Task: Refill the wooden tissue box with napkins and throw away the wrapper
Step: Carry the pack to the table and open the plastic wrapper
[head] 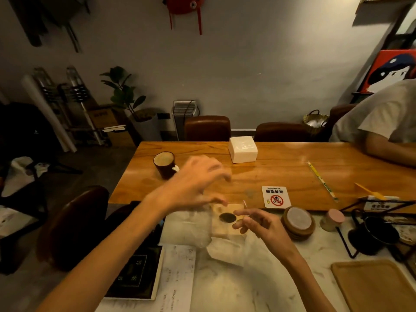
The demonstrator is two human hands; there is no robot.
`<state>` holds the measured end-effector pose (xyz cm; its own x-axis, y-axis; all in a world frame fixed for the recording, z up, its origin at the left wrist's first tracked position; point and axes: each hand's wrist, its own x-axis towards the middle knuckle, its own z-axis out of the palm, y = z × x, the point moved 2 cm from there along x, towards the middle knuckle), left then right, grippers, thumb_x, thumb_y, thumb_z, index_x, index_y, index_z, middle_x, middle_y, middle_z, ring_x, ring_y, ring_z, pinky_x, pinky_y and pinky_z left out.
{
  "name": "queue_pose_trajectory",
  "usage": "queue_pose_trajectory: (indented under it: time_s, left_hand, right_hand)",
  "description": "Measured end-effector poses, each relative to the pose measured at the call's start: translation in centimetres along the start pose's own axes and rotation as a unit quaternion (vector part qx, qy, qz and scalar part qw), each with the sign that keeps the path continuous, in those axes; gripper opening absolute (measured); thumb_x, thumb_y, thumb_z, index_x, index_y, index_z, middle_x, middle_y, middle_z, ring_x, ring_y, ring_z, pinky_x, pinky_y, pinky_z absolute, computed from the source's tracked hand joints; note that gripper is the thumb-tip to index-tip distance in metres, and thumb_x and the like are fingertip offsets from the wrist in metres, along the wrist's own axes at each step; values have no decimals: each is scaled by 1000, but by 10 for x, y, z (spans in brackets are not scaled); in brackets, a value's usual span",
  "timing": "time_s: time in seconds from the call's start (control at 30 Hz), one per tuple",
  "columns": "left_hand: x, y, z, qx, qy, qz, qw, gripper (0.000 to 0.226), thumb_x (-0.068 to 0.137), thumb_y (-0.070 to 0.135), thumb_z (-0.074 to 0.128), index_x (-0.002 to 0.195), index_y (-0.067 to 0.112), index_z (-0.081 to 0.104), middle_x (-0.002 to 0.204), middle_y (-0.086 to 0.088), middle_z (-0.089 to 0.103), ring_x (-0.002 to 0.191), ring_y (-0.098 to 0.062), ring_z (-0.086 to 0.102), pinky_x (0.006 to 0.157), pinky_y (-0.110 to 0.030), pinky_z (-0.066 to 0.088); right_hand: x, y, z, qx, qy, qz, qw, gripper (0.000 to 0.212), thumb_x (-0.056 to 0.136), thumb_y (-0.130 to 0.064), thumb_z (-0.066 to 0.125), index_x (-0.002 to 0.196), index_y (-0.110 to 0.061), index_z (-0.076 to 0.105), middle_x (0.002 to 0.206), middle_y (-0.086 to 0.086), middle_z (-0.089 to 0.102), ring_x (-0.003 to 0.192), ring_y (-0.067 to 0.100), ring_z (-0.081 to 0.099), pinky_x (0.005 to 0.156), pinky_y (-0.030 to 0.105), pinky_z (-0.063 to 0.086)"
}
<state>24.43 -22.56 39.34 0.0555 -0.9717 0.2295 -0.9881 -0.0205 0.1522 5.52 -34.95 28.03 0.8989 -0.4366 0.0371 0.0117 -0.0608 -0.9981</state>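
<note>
The wooden tissue box [227,219] lies on the marble counter with its dark oval hole facing up. A crumpled clear wrapper [186,226] stands against its left side. White napkin paper [225,251] spreads out below the box. My left hand [195,183] hovers blurred just above the wrapper and the box's far edge, fingers curled and apart; whether it pinches the wrapper is unclear. My right hand [258,224] is at the box's right side, fingers spread, holding nothing. A wrapped white napkin pack [243,149] sits on the wooden table beyond.
A dark mug [165,164] stands on the wooden table [281,176], a no-smoking card [275,197] near its front edge. Wooden coasters [298,222], a pink-lidded jar [333,219] and a wooden tray [373,287] are right of me. A seated person's arm [387,149] rests far right.
</note>
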Motion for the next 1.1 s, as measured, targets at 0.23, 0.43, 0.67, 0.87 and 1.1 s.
queue_pose_trajectory:
  time_s: [0.23, 0.43, 0.67, 0.87, 1.1]
  left_hand:
    - [41, 4, 8, -177, -31, -8, 984, 18, 90, 18, 66, 102, 23, 56, 99, 8, 56, 89, -6, 55, 78, -31, 53]
    - [51, 5, 9, -250, -96, -37, 963, 50, 82, 58, 63, 126, 56, 40, 112, 24, 53, 104, 8, 49, 83, -16, 45]
    - [22, -30, 30, -127, -107, -59, 984, 29, 83, 62, 57, 106, 45, 61, 104, 25, 59, 102, 7, 48, 92, -30, 41]
    - [40, 4, 23, -154, -114, -59, 980, 15, 99, 36, 48, 87, 37, 56, 87, 19, 56, 84, 4, 52, 73, -25, 42]
    - [38, 34, 18, -81, -100, -18, 991, 19, 103, 32, 42, 89, 30, 54, 88, 8, 61, 83, -9, 56, 72, -28, 44]
  right_hand:
    - [0, -7, -4, -93, 33, -20, 995, 16, 87, -40, 64, 97, -34, 75, 87, -4, 78, 78, 20, 73, 72, 43, 61]
    - [-11, -10, -19, -73, 56, -28, 995, 18, 88, -35, 63, 98, -28, 76, 89, -4, 78, 81, 15, 72, 70, 21, 57]
    - [-34, -6, -42, -54, 58, 54, 995, 29, 89, -48, 52, 101, -33, 74, 94, -1, 77, 89, 13, 69, 73, 22, 53]
    - [-57, -29, -53, -97, 242, -42, 965, 47, 96, -28, 59, 141, -30, 44, 134, -8, 56, 122, 14, 54, 100, 32, 50]
    - [-52, -58, 17, -557, 180, -243, 773, 42, 80, -12, 76, 120, -17, 66, 118, 2, 69, 110, 22, 63, 87, 34, 51]
